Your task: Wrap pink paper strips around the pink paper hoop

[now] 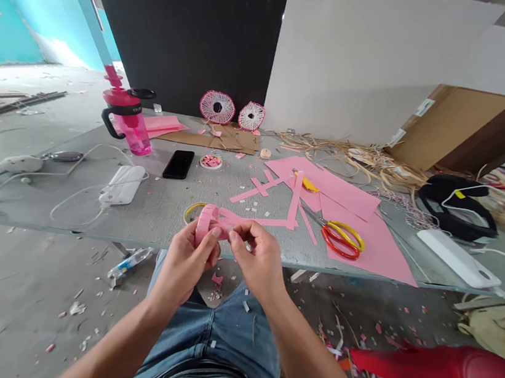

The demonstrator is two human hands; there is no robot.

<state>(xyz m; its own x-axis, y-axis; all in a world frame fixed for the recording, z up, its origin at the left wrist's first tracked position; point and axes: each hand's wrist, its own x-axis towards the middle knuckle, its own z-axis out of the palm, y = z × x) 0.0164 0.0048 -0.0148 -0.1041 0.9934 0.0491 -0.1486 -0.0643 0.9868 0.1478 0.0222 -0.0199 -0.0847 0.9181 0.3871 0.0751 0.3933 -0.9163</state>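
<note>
Grey littered table, black wall — left grip, right grip tight on pink ring

No legible text, brand, number or sign anywhere in view. On the cardboard box, 2 white labels, with print too small and blurred to read. On the dark lid band of the pink bottle, possibly faint lettering, but impossible to make out.
</note>
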